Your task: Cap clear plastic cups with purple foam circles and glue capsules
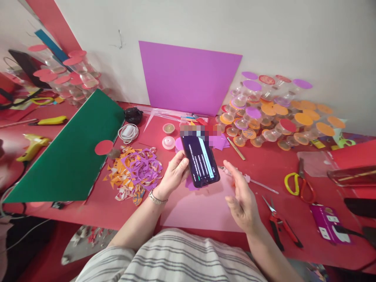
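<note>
A black smartphone point(201, 164) with a lit screen showing lines of text is tilted above the table, its top end blurred out. My left hand point(176, 174) grips its left edge, thumb at the front. My right hand point(241, 196) hovers just right of the phone, fingers apart and holding nothing. Beneath them lies a pink sheet point(202, 213). Behind the right hand, partly hidden by it, is a thin clear stick with a pink part point(258, 183). Purple paper pieces point(219, 141) lie beyond the phone.
Left are a scrap heap point(138, 172), a green board point(73, 156), a coiled white cable point(128, 133) and a yellow glue gun point(32, 147). Right are red-handled pruners point(282, 225), scissors point(299, 186), a purple power strip point(329, 223) and several hourglass-shaped plastic pieces point(270, 113). A purple board point(188, 78) leans behind.
</note>
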Motion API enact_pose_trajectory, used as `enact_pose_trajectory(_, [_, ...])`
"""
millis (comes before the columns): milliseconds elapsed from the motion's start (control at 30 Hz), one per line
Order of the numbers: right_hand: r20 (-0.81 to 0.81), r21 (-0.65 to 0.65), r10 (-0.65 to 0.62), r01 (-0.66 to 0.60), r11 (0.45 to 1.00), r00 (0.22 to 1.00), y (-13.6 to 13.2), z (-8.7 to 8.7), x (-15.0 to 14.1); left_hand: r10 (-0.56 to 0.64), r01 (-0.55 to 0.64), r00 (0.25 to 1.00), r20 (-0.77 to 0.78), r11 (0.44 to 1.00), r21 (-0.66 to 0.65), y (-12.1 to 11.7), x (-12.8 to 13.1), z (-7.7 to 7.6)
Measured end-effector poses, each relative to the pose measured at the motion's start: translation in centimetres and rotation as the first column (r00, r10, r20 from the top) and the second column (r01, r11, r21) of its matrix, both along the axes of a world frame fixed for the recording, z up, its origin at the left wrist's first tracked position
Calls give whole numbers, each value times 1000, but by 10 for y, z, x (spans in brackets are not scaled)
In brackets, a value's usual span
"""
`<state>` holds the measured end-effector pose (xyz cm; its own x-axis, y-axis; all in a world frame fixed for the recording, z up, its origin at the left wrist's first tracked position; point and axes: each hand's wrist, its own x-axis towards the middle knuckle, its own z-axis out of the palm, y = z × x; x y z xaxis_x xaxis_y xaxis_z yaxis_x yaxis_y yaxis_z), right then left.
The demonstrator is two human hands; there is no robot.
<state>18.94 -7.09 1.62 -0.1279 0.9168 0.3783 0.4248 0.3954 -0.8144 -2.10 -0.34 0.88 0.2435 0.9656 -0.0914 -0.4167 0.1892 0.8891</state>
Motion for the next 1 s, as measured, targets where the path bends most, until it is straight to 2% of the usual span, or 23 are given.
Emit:
enact_pose_trajectory(233, [-58,-51,26,-29,998,998,0,-10,-2,10,-10,1000,16,1000,12,0,0,1])
enact_pose_trajectory(367, [-90,-80,60,-67,994,994,-2,-6,-4,15,-15,1000,22,999,33,1,-1,3])
enact_pose_trajectory(533, [-90,-57,82,-87,995,993,-5,-2,-7,23,-23,1000,-7,999,37,2,-2,7])
enact_pose_trajectory(867, [-107,-87,78,-88,992,991,-10,0,-10,47,-32,990,-133,993,112,-5,-8,4])
enact_pose_trajectory(1000, [-118,-109,69,-82,991,991,-10,5,-13,35,-21,992,-119,993,116,-4,-11,7])
